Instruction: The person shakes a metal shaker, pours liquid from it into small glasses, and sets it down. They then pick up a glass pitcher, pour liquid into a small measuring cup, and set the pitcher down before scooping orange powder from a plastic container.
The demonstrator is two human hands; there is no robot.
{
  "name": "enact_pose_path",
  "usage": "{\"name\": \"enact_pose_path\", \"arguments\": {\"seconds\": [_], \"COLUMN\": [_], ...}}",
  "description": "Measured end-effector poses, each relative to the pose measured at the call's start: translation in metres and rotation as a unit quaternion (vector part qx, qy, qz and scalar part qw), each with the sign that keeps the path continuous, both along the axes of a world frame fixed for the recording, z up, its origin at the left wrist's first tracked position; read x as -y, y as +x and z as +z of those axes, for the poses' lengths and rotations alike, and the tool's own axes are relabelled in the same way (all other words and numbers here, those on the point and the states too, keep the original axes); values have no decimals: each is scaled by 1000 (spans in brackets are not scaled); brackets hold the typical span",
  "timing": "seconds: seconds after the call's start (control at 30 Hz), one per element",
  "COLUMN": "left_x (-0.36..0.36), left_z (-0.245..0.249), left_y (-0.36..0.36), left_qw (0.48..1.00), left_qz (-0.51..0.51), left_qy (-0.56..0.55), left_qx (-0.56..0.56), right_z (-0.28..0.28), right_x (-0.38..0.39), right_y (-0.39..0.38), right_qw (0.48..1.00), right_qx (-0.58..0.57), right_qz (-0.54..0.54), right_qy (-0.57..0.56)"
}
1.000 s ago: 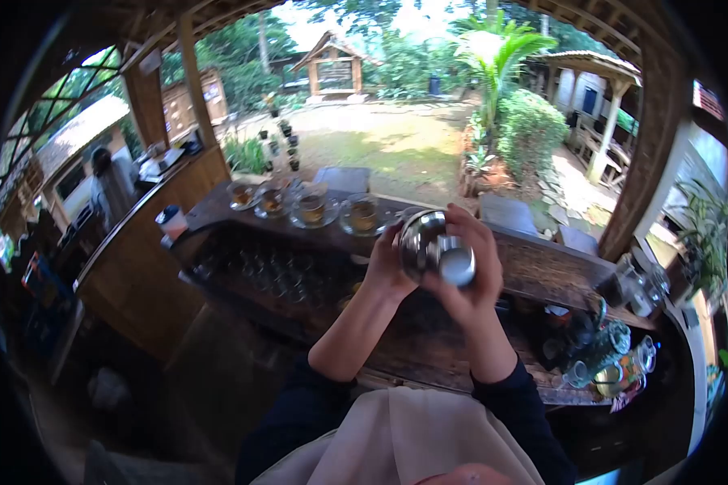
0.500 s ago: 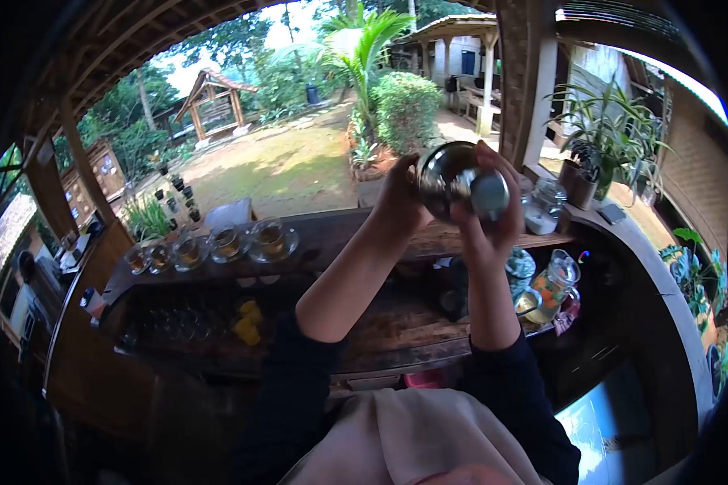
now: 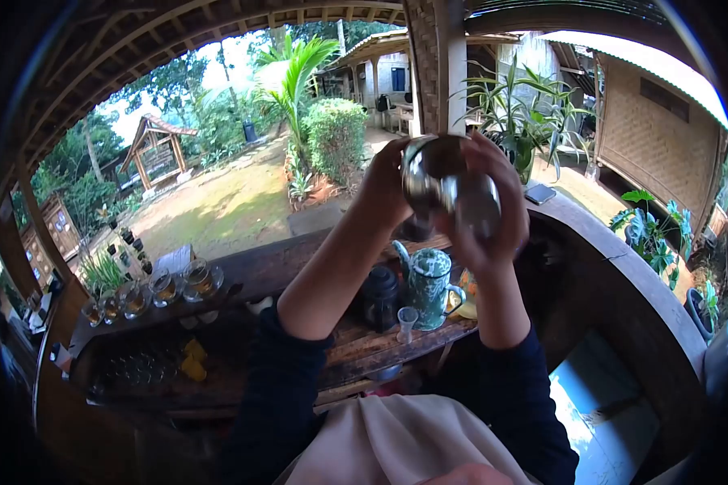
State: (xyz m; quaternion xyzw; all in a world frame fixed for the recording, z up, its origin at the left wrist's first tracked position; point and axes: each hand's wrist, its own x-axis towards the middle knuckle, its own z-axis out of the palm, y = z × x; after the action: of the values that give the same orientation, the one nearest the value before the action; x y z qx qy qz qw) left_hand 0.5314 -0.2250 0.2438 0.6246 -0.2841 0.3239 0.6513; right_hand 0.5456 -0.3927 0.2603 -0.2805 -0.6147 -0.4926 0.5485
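Dark timber forms the worktop before you, under a raftered roof. Both your hands grasp a shiny metal vessel, raised above the worktop's right part: your left hand grips its left side, your right hand curls round its right, slightly blurred. Below it, a small clear glass stands near your front edge, with a black lidded pot and a speckled green enamel jug just behind. Towards the left end sit yellow pieces and rows of glasses. On the raised ledge along the far edge, filled cups on saucers line the left corner. Beyond lie a garden and a roofed wooden frame.
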Motion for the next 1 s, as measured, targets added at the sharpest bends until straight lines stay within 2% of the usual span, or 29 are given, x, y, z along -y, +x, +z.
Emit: {"name": "enact_pose_path", "arguments": {"seconds": [0.03, 0.07, 0.1, 0.17, 0.23, 0.27, 0.3, 0.33, 0.37, 0.4, 0.43, 0.47, 0.5, 0.53, 0.57, 0.6, 0.63, 0.7, 0.73, 0.77, 0.8, 0.83, 0.87, 0.9, 0.93, 0.97, 1.0], "left_x": [17, 35, 50, 53, 29, 10, 12, 11, 10, 13, 17, 21, 55, 69, 81, 89, 85, 64, 52, 49, 44, 40, 46, 54, 63, 76, 87], "left_z": [20, 28, 28, 30, 38, 37, 20, 20, 24, 23, 23, 23, 48, 48, 47, 44, 47, 54, 47, 43, 41, 33, 27, 22, 22, 43, 39], "left_y": [-18, -26, -31, -21, 11, 35, 51, 54, 56, 58, 62, 62, 6, -3, -6, -10, -4, 25, 46, 48, 50, 53, 44, 33, 19, -10, -19], "left_qw": [926, 937, 977, 972, 975, 934, 993, 990, 934, 934, 940, 874, 894, 925, 951, 945, 944, 907, 993, 979, 960, 905, 904, 959, 983, 899, 942], "left_qz": [-288, -214, -172, -207, -146, -232, 74, 27, -17, -20, -259, -479, -382, -319, -254, -305, -307, -345, -1, -195, -148, -97, -97, -132, -164, -296, -269], "left_qy": [-202, -221, -127, -47, -140, -204, 85, -80, -238, -236, -163, -80, -181, -172, -161, -82, -83, -169, 48, -17, -168, -316, -316, -196, -73, -231, -165], "left_qx": [-136, -166, -7, 103, -87, -177, 41, -115, -265, -268, -152, -22, -148, -111, -72, 82, 82, -172, -108, -61, -167, -269, -269, -156, -39, -226, -116], "right_z": [-5, -20, -20, -25, -25, -11, -1, -1, -2, 2, 9, 13, 8, 1, 3, 6, 8, 10, 11, 11, 9, 3, 0, 0, 4, -5, -15], "right_x": [9, 25, 23, 16, 13, 5, -1, -5, -7, 8, 24, 41, 59, 66, 67, 67, 67, 61, 52, 43, 42, 44, 51, 61, 70, 85, 90], "right_y": [2, -19, -16, -4, 43, 52, 57, 60, 63, 49, 34, 21, 15, -1, 3, 11, 21, 37, 43, 46, 48, 48, 38, 28, 13, 4, -18], "right_qw": [993, 994, 994, 960, 985, 996, 997, 986, 955, 978, 997, 995, 982, 968, 966, 963, 959, 954, 984, 996, 983, 983, 988, 992, 995, 981, 981], "right_qx": [109, 52, 51, 218, 103, 23, -58, -156, -250, -190, -74, 43, 143, 183, 187, 199, 210, 227, 116, 6, -150, -150, -120, -89, 43, 119, 146], "right_qz": [-5, -57, -59, 118, -87, -64, -40, 47, 135, 59, -13, -85, -124, -161, -165, -170, -175, -180, -134, -83, -20, -17, -44, -75, -83, -149, -128], "right_qy": [48, 80, 80, 128, 111, 63, 18, -38, -90, -56, -33, -12, -14, 67, 67, 69, 71, 76, 22, -33, -105, -105, -82, -55, -26, -21, 14]}}
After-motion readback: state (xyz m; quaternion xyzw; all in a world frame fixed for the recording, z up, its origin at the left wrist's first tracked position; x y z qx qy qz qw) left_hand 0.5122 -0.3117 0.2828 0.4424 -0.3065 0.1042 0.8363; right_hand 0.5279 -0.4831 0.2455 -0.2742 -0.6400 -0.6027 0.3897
